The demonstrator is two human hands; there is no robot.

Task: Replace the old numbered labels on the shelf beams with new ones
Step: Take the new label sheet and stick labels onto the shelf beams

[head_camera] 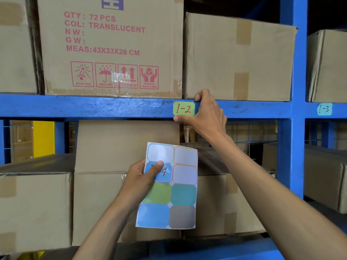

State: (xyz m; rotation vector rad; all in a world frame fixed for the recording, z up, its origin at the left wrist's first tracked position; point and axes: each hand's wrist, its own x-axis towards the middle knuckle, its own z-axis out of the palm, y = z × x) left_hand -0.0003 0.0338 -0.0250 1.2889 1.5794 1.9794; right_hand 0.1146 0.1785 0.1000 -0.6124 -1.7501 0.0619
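A green label (183, 109) marked "1-2" in red sits on the blue shelf beam (93, 106). My right hand (208, 113) is at the label's right edge, thumb under the label and a finger at the beam's top above it. My left hand (142, 177) holds a sticker sheet (169, 186) below the beam, thumb pressed on a blue sticker with a red "4". The sheet has several empty slots at its top and coloured stickers lower down. A light blue label (324, 109) reading "1-3" is on the beam further right.
Cardboard boxes (112, 45) fill the shelf above the beam, and more boxes (35, 209) stand below it. A blue upright post (293, 91) divides the bays on the right. Wire mesh (249, 132) backs the lower shelf.
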